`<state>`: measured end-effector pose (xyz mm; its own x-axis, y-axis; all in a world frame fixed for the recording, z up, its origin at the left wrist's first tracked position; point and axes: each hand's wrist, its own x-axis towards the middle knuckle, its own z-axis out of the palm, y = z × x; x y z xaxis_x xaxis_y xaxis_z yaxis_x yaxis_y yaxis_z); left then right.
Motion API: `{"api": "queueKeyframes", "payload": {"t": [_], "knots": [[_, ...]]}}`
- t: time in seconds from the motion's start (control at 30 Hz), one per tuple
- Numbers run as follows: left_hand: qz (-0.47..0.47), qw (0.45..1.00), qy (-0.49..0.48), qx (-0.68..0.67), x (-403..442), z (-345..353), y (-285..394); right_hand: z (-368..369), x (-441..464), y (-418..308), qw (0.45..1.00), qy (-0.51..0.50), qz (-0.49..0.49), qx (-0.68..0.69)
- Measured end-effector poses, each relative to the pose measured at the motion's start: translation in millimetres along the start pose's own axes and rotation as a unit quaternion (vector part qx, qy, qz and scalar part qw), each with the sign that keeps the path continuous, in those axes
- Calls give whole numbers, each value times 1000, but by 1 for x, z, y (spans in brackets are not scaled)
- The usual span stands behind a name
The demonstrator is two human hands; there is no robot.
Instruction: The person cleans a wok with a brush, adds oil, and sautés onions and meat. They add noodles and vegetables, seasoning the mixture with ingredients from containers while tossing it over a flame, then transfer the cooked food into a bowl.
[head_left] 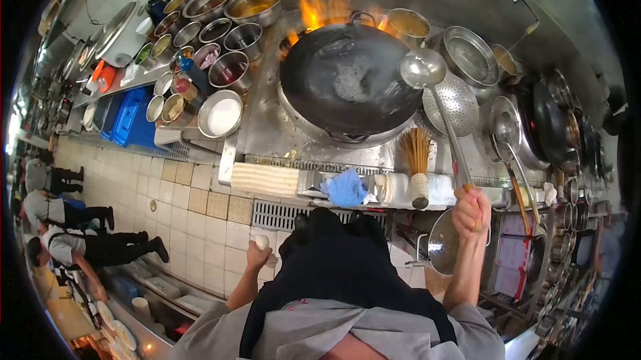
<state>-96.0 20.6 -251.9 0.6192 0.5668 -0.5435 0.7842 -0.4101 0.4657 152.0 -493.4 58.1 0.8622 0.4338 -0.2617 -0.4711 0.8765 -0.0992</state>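
White object [262, 242], one, is in closed left hand [258, 255]; right hand [471, 212] grips one ladle [449, 124].

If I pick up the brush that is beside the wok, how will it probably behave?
The brush will probably feel light, since it looks like thin sticks bound together. The sticks should be springy rather than floppy, because they fan out fairly straight. Its round bound end may roll.

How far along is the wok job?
Looks done: wok heating, flames at its far edge, foamy liquid inside. In hand: right hand holds the ladle; left hand holds a small white object, unclear what. Probably left: adding food; none is discernible in the wok.
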Motion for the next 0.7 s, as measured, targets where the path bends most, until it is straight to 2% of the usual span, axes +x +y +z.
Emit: {"api": "queueKeyframes", "payload": {"t": [0.07, 0.1, 0.17, 0.23, 0.3, 0.43, 0.5, 0.53, 0.57, 0.6, 0.7], "knots": [[-1, 1000, -10, 19, 5, 1, -4, 10, -14, 3, 991, 80, -20, -107], [-8, 999, -14, 27, 8, 1, -9, 6, -16, 3, 970, 117, -49, -210], [-9, 1000, -15, 22, 12, 2, -17, -17, -22, 8, 890, 183, -99, -407], [0, 1000, -3, -5, 14, 1, -24, -56, -12, 28, 803, 293, -152, -496], [-13, 1000, 0, -2, 10, -1, -21, -71, -7, 57, 766, 251, -158, -570], [-53, 998, 4, 32, -3, -7, -26, -88, -4, 58, 754, 250, -217, -567], [-74, 997, 4, 31, -1, -5, -35, -107, -7, 50, 705, 245, -228, -625], [-94, 995, 1, 27, -2, -2, -41, -168, -4, 26, 653, 232, -272, -668], [-116, 993, 0, 18, -3, 2, -45, -165, -7, 30, 614, 277, -226, -703], [-110, 994, 12, 21, -5, 5, -49, -211, -2, 10, 573, 201, -290, -740], [-124, 992, 24, -5, -17, 4, -50, -168, -11, 29, 363, 302, -137, -871]]}}
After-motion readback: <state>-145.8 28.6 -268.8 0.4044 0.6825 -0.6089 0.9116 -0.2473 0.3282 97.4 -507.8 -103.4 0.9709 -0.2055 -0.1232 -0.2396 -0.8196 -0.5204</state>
